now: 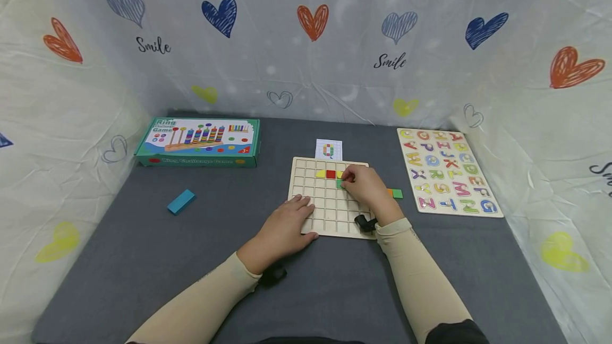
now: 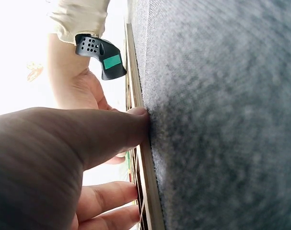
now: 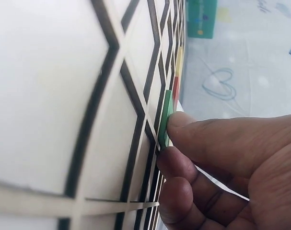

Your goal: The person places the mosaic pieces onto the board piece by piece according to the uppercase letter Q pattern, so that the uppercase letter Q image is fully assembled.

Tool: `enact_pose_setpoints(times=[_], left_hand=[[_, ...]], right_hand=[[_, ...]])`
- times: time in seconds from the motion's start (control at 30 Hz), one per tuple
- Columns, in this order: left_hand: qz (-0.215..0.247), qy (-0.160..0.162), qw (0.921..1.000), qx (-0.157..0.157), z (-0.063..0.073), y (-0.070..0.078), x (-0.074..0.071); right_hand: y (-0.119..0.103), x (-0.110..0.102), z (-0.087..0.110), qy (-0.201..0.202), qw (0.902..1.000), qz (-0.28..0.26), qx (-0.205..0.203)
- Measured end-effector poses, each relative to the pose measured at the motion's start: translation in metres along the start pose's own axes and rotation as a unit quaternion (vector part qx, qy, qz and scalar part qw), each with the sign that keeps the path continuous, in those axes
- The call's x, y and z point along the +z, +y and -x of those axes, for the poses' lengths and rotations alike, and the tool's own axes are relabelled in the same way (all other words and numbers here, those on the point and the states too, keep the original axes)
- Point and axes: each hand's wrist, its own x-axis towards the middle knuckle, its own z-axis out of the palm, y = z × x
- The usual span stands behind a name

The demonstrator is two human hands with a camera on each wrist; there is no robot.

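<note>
A wooden grid board lies on the dark tabletop. Along one of its upper rows sit a yellow tile, a red tile and another yellow tile, partly covered by fingers. My right hand pinches a green tile between thumb and index finger, at a cell just below that row. My left hand rests at the board's lower left; its fingers lie on the grid, and its thumb touches the front edge in the left wrist view. Behind the board, a pattern card shows a coloured figure.
Right of the board lie a loose green tile and an orange one, partly hidden by my right wrist. An alphabet board is at the right. A ring game box stands back left, with a blue block in front of it.
</note>
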Motion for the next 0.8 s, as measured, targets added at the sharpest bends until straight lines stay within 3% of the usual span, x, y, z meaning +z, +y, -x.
enact_pose_setpoints(times=[0.4, 0.53, 0.8], left_hand=[[0.001, -0.002, 1.0000, -0.003, 0.000, 0.001, -0.001], [-0.001, -0.003, 1.0000, -0.004, 0.000, 0.002, -0.001], [-0.003, -0.011, 0.9999, -0.007, -0.001, 0.001, -0.001]], right_hand=[[0.003, -0.006, 0.001, -0.005, 0.9999, -0.012, 0.005], [0.011, -0.024, 0.006, 0.009, 0.9995, -0.029, 0.006], [0.050, -0.064, 0.026, 0.022, 0.9987, -0.033, 0.034]])
